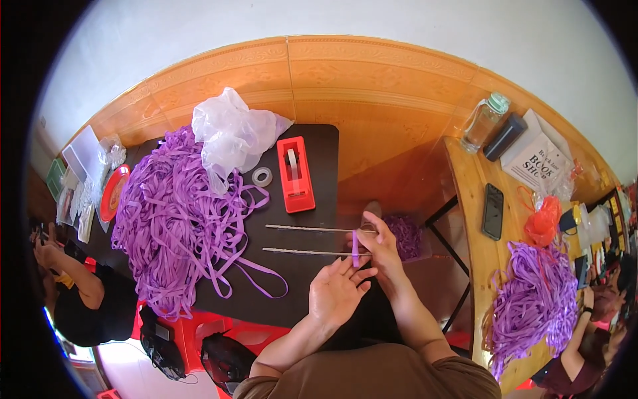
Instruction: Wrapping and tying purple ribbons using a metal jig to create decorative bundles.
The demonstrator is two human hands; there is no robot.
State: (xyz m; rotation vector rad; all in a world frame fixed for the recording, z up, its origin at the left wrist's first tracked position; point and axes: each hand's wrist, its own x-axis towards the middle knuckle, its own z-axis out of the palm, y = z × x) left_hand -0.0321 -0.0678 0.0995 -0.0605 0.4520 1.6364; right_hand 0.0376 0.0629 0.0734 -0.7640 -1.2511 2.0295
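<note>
Two thin metal rods [302, 228] lie side by side across the dark table and stick out past its right edge. Near their free ends, a short purple ribbon [355, 249] spans both rods. My left hand [336, 290] is palm up below the rods, fingers apart, its fingertips close to the ribbon's lower end. At the rod ends is my right hand [380, 247], its fingers stretched out beside the ribbon; whether they touch it I cannot make out. To the left, a large tangled heap of purple ribbon [169, 219] covers much of the table, one loop trailing toward the rods.
On the dark table [319, 149] are a red tape dispenser [296, 176], a tape roll [262, 177] and a white plastic bag [232, 136]. The wooden table [475, 266] at right bears a phone [492, 211], a bottle [484, 123] and more purple ribbon [535, 302]. Other people sit at both sides.
</note>
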